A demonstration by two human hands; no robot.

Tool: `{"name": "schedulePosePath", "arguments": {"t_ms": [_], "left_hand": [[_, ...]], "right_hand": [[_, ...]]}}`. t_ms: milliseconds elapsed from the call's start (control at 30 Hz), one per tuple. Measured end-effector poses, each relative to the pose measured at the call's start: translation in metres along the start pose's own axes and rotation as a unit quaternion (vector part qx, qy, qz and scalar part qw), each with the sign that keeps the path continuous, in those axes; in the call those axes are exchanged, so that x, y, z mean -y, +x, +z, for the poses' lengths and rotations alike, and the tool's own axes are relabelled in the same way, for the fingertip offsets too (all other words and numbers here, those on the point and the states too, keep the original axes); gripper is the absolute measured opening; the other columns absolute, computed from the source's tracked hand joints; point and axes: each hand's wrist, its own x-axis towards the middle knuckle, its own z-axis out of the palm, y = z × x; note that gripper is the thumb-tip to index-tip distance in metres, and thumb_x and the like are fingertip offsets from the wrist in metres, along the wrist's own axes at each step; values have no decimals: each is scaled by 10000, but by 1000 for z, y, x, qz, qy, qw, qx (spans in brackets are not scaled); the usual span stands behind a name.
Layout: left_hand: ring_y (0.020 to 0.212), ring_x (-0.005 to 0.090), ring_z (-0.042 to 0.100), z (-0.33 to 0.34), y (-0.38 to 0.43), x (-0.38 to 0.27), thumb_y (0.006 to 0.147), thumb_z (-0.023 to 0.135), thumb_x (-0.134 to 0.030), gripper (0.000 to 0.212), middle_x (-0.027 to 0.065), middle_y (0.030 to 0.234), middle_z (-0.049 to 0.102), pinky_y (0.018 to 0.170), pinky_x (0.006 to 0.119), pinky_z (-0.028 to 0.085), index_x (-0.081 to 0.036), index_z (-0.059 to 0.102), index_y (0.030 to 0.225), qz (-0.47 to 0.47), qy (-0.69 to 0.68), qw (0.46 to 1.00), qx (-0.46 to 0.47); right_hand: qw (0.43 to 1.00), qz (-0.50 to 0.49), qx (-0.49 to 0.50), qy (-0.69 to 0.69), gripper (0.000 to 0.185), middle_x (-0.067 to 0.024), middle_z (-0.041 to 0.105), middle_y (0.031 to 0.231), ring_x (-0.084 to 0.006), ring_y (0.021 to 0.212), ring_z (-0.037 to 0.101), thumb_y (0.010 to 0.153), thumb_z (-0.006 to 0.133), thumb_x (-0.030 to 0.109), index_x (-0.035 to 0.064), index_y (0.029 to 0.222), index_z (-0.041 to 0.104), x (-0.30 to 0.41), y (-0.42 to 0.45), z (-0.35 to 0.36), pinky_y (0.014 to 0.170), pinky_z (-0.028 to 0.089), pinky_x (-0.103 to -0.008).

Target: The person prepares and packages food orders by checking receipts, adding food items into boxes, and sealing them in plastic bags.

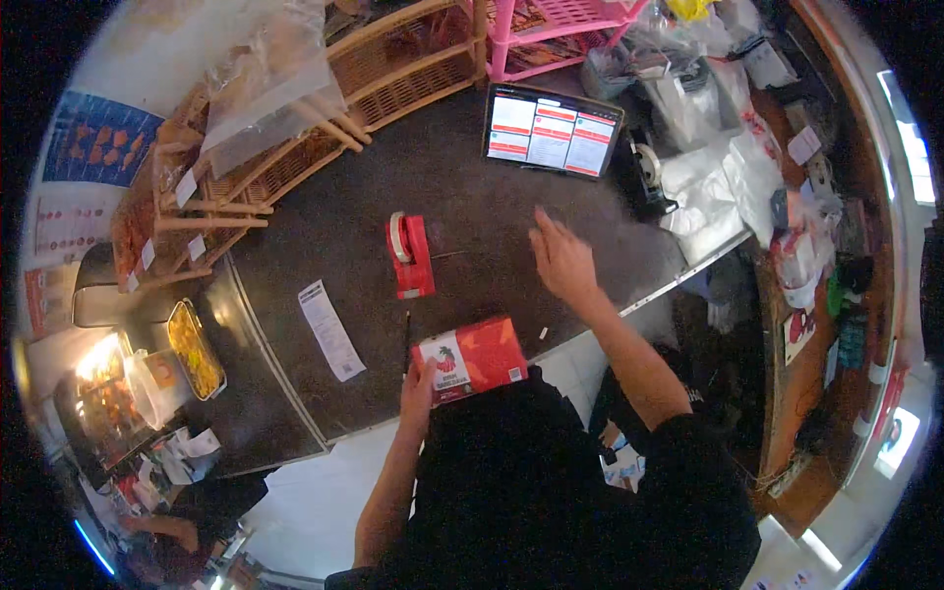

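My left hand (419, 391) grips the left end of a red and white printed food box (490, 354) at the counter's near edge, close to my body. My right hand (564, 258) is extended over the dark countertop (472, 192), empty, index finger pointing towards a tablet (553, 131) with a lit screen. Between the hands and the back shelves stands a red tape dispenser (413, 257) with a roll of tape. A printed paper slip (332, 330) lies left of it. By the box's left end is a thin dark pen-like stick (407, 335).
Rattan shelves (413, 55) and a pink plastic rack (501, 40) line the back. Right of the tablet are a black tape dispenser (650, 173) and clear plastic bags (708, 195). At left stands a metal tray of yellow food (195, 350). Another person's arm (166, 529) shows at lower left.
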Motion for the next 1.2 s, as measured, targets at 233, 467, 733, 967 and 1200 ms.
{"name": "schedulePosePath", "arguments": {"t_ms": [233,467,733,967,1200], "left_hand": [[1052,179,558,-16,10,32,955,515,-330,470,121,1194,573,883,297,447,38,510,1248,-24,-29,999,-33],[1068,190,543,-15,7,42,958,501,-376,518,128,1186,572,933,302,411,47,506,1256,-37,-51,996,-59],[924,188,621,-25,19,65,955,512,-375,454,93,1106,614,758,319,512,-31,498,1251,-16,-10,999,-50],[962,183,630,8,0,22,965,467,-431,477,75,1114,620,830,337,516,-65,478,1272,-34,-82,995,48],[1000,177,610,32,14,14,944,506,-454,513,67,1142,604,852,337,502,-62,472,1274,-6,-30,998,57]], "right_hand": [[990,-19,33,-134,454,-165,652,875,-365,660,643,957,442,270,119,1380,377,-23,116,22,553,515,-460],[993,-7,24,-115,453,-162,661,869,-376,646,637,956,441,263,111,1377,377,-30,129,34,559,505,-480],[998,63,3,29,368,-172,652,923,-391,827,634,939,489,287,95,1252,507,-1,23,10,715,505,-505],[898,230,242,287,680,-250,558,1238,-388,1135,549,934,425,527,66,1426,335,39,-125,9,958,429,-376],[888,297,208,284,758,-244,467,1352,-374,1279,428,915,416,584,65,1450,281,46,-138,5,1040,349,-380]]}}
